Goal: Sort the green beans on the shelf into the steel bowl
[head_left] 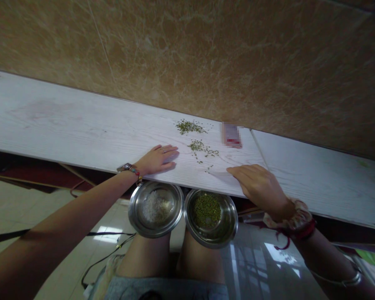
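My left hand [158,159] lies flat on the white wooden tabletop [81,129], fingers stretched out and holding nothing, just left of scattered green beans [203,148]. My right hand [258,183] rests palm down at the table's near edge, fingers together and extended, right of the beans. A second small heap of green beans [189,126] lies farther back. Two steel bowls sit on my knees below the table edge: the left bowl [155,208] holds white grains, the right bowl [211,217] holds green beans.
A small blurred reddish card or packet [231,135] lies on the table right of the beans. A brown marbled wall [206,54] rises behind the table. Cables [106,254] run over the tiled floor below.
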`<action>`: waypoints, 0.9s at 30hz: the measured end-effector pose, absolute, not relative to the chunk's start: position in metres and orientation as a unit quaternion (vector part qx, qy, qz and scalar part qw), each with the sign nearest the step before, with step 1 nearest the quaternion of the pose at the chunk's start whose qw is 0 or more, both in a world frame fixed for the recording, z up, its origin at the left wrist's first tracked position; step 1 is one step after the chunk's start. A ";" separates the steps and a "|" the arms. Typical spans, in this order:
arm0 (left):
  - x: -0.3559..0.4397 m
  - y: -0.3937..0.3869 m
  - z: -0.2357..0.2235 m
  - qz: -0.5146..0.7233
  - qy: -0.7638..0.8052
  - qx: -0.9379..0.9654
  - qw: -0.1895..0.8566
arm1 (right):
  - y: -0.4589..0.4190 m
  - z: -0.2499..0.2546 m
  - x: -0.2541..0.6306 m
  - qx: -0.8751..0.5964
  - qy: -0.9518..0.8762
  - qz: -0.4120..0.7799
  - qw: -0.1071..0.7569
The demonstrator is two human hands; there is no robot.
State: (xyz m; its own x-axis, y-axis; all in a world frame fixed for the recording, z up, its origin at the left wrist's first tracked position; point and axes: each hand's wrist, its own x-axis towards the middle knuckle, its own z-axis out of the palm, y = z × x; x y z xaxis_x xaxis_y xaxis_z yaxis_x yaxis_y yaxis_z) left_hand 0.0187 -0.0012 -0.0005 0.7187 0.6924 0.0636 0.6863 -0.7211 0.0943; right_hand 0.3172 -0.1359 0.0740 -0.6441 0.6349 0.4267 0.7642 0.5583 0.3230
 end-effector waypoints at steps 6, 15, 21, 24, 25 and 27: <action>0.019 -0.002 0.000 0.043 0.373 0.926 0.038 | -0.129 0.075 0.318 -0.407 -0.859 -0.281 0.129; 0.019 -0.002 0.000 0.042 0.377 0.925 0.038 | -0.131 0.073 0.310 -0.396 -0.871 -0.260 0.129; 0.018 -0.002 0.000 0.046 0.371 0.927 0.036 | -0.133 0.077 0.311 -0.403 -0.866 -0.263 0.135; 0.018 -0.002 0.001 0.047 0.371 0.927 0.039 | -0.130 0.075 0.311 -0.418 -0.861 -0.267 0.113; 0.018 -0.002 0.001 0.048 0.371 0.927 0.039 | -0.130 0.074 0.311 -0.420 -0.861 -0.266 0.109; 0.018 -0.002 0.001 0.049 0.371 0.927 0.039 | -0.130 0.073 0.310 -0.417 -0.865 -0.258 0.110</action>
